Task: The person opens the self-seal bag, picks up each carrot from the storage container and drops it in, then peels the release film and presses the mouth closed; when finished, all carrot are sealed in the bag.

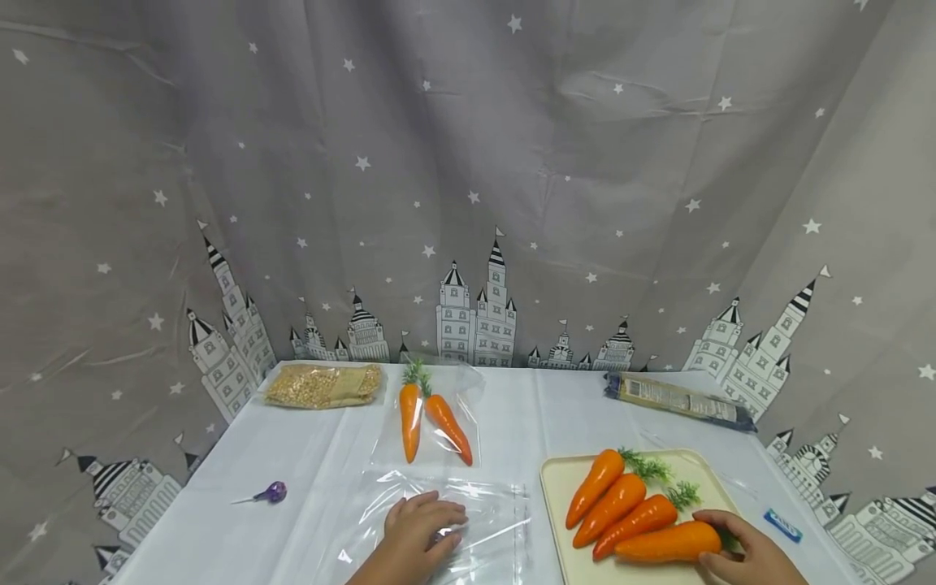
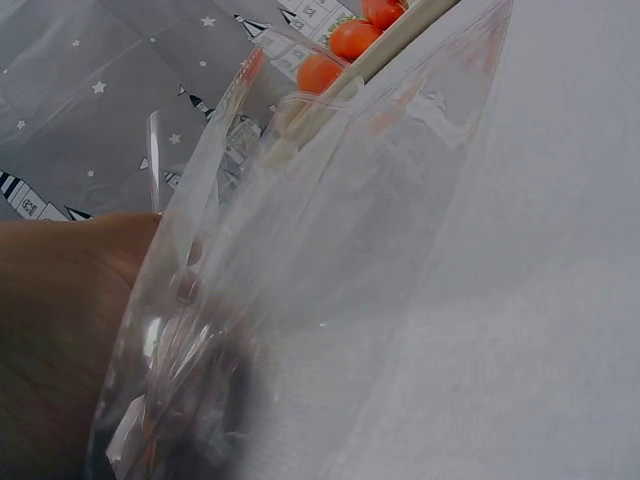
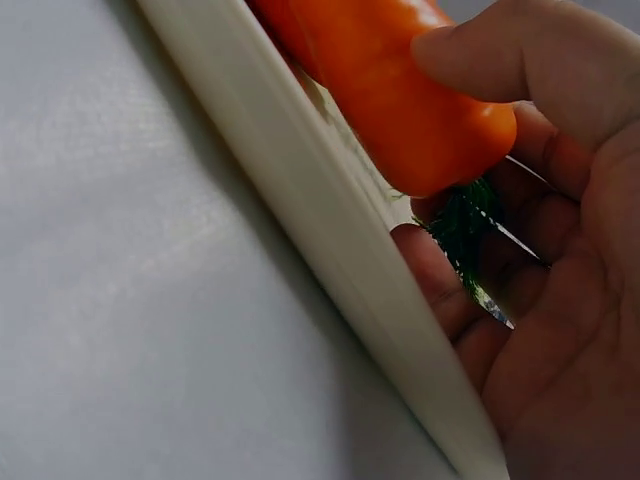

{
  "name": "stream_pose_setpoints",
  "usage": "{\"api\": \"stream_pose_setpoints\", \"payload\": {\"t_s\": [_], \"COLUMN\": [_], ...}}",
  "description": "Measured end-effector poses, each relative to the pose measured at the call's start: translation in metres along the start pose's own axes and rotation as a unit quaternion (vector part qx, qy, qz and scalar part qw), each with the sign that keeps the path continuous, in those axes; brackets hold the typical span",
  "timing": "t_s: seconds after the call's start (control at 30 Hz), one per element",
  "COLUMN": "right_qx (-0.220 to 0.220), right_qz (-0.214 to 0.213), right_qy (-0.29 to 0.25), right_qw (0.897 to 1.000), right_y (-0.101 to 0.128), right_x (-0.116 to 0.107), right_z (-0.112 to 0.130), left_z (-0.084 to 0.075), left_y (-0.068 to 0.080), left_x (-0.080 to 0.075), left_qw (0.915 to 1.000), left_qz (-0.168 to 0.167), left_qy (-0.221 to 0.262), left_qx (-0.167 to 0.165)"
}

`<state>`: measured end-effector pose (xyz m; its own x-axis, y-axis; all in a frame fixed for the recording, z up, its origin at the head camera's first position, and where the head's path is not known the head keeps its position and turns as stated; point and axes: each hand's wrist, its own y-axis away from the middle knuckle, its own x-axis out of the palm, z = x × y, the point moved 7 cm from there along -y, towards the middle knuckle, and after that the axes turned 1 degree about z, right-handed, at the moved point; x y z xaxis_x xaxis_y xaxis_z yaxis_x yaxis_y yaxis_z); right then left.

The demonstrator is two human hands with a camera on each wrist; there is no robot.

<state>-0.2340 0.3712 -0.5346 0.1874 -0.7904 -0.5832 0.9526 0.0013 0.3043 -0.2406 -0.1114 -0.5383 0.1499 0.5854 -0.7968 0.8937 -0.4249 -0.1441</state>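
Observation:
My right hand [image 1: 749, 548] grips the blunt top end of the nearest carrot [image 1: 669, 543], thumb on one side and fingers round the other. Its green leaves [image 3: 468, 225] hang among the fingers in the right wrist view. Three more carrots [image 1: 610, 510] lie beside it on a cream tray [image 1: 550, 487]. Left of the tray, my left hand [image 1: 417, 532] has bent fingers on a flat clear plastic bag [image 1: 497, 520]. Film of that bag [image 2: 330, 230] bunches at the fingers in the left wrist view, which hides the fingertips.
Behind the left hand lies another clear bag with two carrots [image 1: 412, 422] in it. A packet of yellow grains [image 1: 322, 385] and a long dark-ended packet [image 1: 680, 400] are at the back. A purple lollipop [image 1: 274, 491] lies left, a small blue packet [image 1: 782, 525] right.

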Motion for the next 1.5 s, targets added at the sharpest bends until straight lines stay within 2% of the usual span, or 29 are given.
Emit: {"api": "stream_pose_setpoints", "payload": {"t_s": [0.17,0.3,0.43,0.57,0.83,1.17,1.37,1.5], "right_qx": [-0.015,-0.024,-0.037,-0.049,-0.063,-0.071,-0.082,-0.095], "right_qz": [-0.028,-0.048,-0.052,-0.059,-0.064,-0.078,-0.085,-0.090], "right_qy": [-0.003,-0.010,-0.016,-0.029,-0.039,-0.030,0.008,0.025], "right_qw": [0.999,0.999,0.998,0.997,0.995,0.994,0.993,0.991], "right_y": [0.004,0.008,0.011,0.014,0.014,0.014,0.013,0.013], "right_x": [0.003,0.008,0.016,0.024,0.036,0.051,0.058,0.063], "right_z": [0.009,0.019,0.033,0.044,0.057,0.072,0.083,0.091], "left_z": [0.000,-0.002,-0.003,-0.002,-0.001,-0.006,-0.008,-0.008], "left_y": [0.001,0.003,0.004,0.003,0.001,0.002,0.003,0.003], "left_x": [-0.001,-0.002,-0.003,-0.003,-0.003,-0.004,-0.007,-0.008], "left_qw": [1.0000,0.9998,0.9993,0.9993,0.9990,0.9983,0.9963,0.9963], "left_qz": [-0.004,-0.017,-0.029,-0.032,-0.040,-0.053,-0.078,-0.078], "left_qy": [0.005,0.007,0.007,0.008,0.010,0.006,0.007,0.013], "left_qx": [-0.001,0.012,0.020,0.015,0.015,0.024,0.035,0.033]}}
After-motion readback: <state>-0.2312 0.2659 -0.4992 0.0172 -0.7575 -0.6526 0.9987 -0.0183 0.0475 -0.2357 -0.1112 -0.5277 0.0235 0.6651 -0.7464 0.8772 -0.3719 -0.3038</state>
